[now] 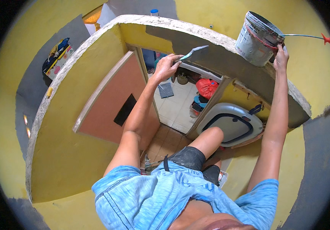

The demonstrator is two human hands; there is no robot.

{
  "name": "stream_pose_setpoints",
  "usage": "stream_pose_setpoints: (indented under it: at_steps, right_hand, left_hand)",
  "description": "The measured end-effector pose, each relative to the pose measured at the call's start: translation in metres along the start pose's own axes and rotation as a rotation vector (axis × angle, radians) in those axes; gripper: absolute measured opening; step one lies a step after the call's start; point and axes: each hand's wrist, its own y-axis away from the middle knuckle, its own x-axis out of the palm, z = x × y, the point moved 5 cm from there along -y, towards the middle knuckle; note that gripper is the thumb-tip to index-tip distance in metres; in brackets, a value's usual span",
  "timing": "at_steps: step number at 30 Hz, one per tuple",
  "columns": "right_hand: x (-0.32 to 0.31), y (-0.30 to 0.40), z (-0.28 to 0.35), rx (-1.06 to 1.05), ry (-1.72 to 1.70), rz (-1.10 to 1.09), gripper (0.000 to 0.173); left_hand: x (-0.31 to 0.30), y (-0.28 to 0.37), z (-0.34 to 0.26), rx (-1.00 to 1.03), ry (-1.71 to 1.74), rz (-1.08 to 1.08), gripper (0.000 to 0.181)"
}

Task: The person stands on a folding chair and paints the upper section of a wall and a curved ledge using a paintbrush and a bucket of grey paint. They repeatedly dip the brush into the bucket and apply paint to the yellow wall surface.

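My left hand (168, 67) grips a slim, bent, paint-smeared tool (193, 52), probably a paintbrush, its far end over the dark-painted strip (211, 56) above the doorway. On the rough wall ledge (165, 20) rests a paint-smeared plastic bucket (254, 40), slightly tilted. At its right side my right hand (281, 56) holds the rim or handle; which one is unclear. The bucket's contents are mostly hidden in shadow. From near its rim a thin blue rod or cord runs right to a red piece (327, 38).
A pinkish door (110, 100) stands open at the left. Beyond the doorway lie a red plastic bag (207, 87) and a dustpan-like grey object (165, 90) on tiles. A folded plastic tub (231, 123) leans right of the doorway. A blue-capped container (154, 12) stands behind the ledge.
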Motion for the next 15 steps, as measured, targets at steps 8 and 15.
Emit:
stream_pose_setpoints:
  at_steps: [8,15]
  right_hand:
    - [-0.007,-0.006,-0.006,0.037,-0.041,-0.042,0.037]
    - [0.005,0.005,0.004,0.026,0.011,-0.015,0.034]
  left_hand:
    - [-0.046,-0.004,0.112,-0.113,-0.225,-0.247,0.03]
    - [-0.083,-0.007,0.156,-0.276,-0.5,-0.427,0.028]
